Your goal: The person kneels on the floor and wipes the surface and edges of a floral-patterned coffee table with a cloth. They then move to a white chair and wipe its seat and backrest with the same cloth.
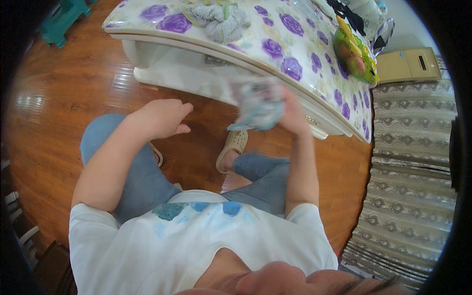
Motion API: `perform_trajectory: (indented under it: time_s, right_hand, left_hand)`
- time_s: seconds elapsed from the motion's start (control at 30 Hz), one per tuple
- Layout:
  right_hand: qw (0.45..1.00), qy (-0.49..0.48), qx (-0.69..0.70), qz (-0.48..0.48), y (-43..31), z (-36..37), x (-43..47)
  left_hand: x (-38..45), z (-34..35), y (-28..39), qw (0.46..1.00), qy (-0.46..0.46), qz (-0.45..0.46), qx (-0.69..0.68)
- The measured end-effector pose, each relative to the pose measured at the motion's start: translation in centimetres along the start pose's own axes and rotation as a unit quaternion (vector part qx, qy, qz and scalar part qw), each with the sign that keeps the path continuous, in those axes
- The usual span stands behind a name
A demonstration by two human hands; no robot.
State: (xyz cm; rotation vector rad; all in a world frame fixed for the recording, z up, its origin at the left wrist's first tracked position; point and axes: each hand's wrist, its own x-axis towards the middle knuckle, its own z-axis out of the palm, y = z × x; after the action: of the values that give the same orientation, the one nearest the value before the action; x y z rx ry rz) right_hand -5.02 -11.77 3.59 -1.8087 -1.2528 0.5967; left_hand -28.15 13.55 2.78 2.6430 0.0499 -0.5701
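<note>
My right hand (pixel 294 112) is shut on a crumpled, blurred item (pixel 260 103), white with light blue and pinkish parts; whether it is cloth or plastic I cannot tell. It is in front of the table's edge, above a beige clog (pixel 236 145). To the left, my left hand (pixel 166 118) hangs over the wooden floor near my bent knee, empty, with thumb and fingers apart. A grey cloth (pixel 223 24) with yellow-green edging lies bunched on the table (pixel 254 40), whose cover bears purple roses.
A green basket (pixel 348 62) with fruit-like items stands on the table's right part, near a clear plastic container (pixel 308 10) and dark cloth. An open shelf (pixel 173 66) runs below the tabletop. A green plastic stool (pixel 64 22) stands upper left; patterned curtains (pixel 409 155) hang at right.
</note>
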Motion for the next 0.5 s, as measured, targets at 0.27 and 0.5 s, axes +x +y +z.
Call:
perform_trajectory:
  time_s: [0.27, 0.5]
  right_hand:
    - [0.918, 0.346, -0.194, -0.018, 4.3, -12.8, 2.8]
    - [0.858, 0.314, -0.403, 0.056, 9.8, -11.8, 11.9]
  left_hand:
    - [-2.6, -0.7, -0.4, 0.999, 0.037, 0.009, 0.001]
    - [-2.8, -0.8, -1.2, 0.998, 0.057, 0.027, -0.009]
